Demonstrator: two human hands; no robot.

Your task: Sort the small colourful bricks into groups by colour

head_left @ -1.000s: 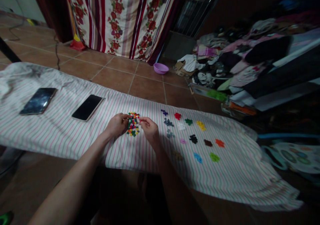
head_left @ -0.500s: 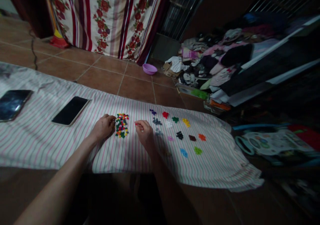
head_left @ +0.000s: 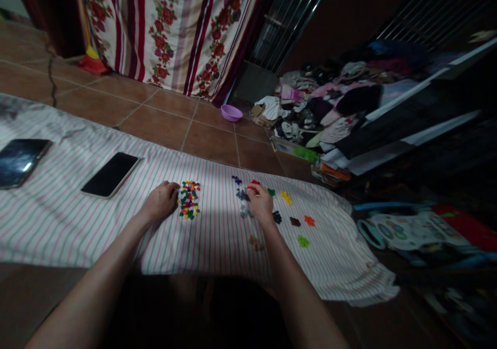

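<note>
A mixed pile of small coloured pieces point(head_left: 189, 200) lies on the striped cloth point(head_left: 217, 235). Beside its left edge rests my left hand point(head_left: 163, 200), fingers curled together; what is in them, if anything, is too small to make out. My right hand point(head_left: 261, 200) is pinched at the near edge of the red pile point(head_left: 254, 182), and a small red piece at its fingertips blends in with that pile. Around it lie dark grey pieces point(head_left: 243, 194), lighter grey pieces point(head_left: 245, 212), black pieces point(head_left: 277, 217) and green pieces point(head_left: 271, 191). My hand and forearm hide some other piles.
Further piles are purple point(head_left: 236, 180), yellow point(head_left: 286, 197), brown point(head_left: 295, 221), orange point(head_left: 309, 220), lime green point(head_left: 303, 241) and tan point(head_left: 255, 243). A phone point(head_left: 111, 175) and a dark tablet-like device point(head_left: 21, 162) lie leftward. Beyond the cloth, a purple basin point(head_left: 232, 113) stands on the floor.
My right hand has moved right with the small red piece, from beside the mixed pile to the red pile. My left hand stays by the mixed pile. The view has shifted slightly.
</note>
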